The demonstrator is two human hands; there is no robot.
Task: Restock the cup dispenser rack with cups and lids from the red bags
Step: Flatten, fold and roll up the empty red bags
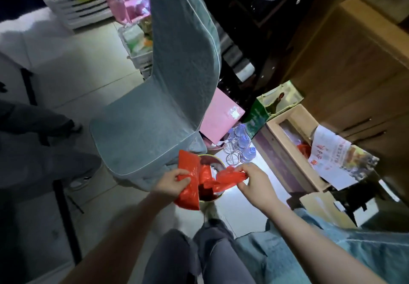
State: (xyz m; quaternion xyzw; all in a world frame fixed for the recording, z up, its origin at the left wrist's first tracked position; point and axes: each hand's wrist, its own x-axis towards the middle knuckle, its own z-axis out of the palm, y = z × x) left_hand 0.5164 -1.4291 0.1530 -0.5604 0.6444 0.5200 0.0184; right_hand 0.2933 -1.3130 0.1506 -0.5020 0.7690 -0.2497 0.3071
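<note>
While both hands hold the red bag (190,179) between them, the bag hangs right over a round tin (212,195) that stands on the floor, just past the person's knees. The left hand (170,184) grips the flat, wider part of the bag on the left side, with the thumb on top and the fingers curled under. The right hand (252,181) pinches the crumpled, thinner end on the right side. So the bag stretches from left to right, and the two hands are apart with the plastic pulled between them. Both hands are about as near to the bag as each other, since both are already on it. I think the next move is to pull the bag open and see what is inside, but I cannot see any cups or lids in it now. The wire rack (232,153) lies on the floor a bit farther away and to the right, near some water bottles (243,142). The floor (84,80) is pale tile, bright near the tin and dark elsewhere. A blue chair (155,106) stands just to the far left of the bag. A cardboard box (285,150) sits to the right, with a pink box (221,115) and a green bag (272,104) behind. A wooden cabinet (345,73) fills the far right.
</note>
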